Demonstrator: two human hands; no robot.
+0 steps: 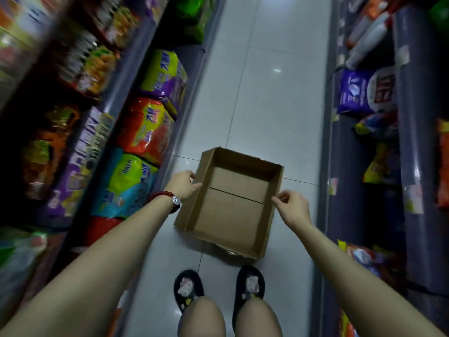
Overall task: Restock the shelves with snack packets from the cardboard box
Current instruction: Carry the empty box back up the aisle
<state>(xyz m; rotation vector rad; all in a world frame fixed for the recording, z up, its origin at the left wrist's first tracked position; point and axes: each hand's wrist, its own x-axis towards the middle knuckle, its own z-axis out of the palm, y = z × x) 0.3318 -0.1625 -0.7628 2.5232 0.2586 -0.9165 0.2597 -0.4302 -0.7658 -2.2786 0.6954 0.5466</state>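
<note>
Both hands grip one cardboard box [230, 203]: the left hand [183, 186] pinches its 9 o'clock wall near the far corner, fingers closed over the rim, and the right hand [292, 206] pinches the 3 o'clock wall at about mid-length, fingertips curled on the top edge. A red bead bracelet [162, 194] sits on the left wrist. The box is open-topped and shows only its bare bottom with a seam across it; whether it rests on the floor or is lifted just clear, I cannot tell. It sits mid-aisle over the pale tiled floor [267, 93], its near edge just ahead of two dark slippers [188, 288] at 6 o'clock. From 12 o'clock the aisle runs open and bare beyond the box's far rim. At 9 o'clock the left shelves [116, 98] stand close to the box's left wall, packed with snack packets [143, 132] in red, green and purple. At 3 o'clock the right shelves [410, 132] leave a narrow strip of floor beside the box.
</note>
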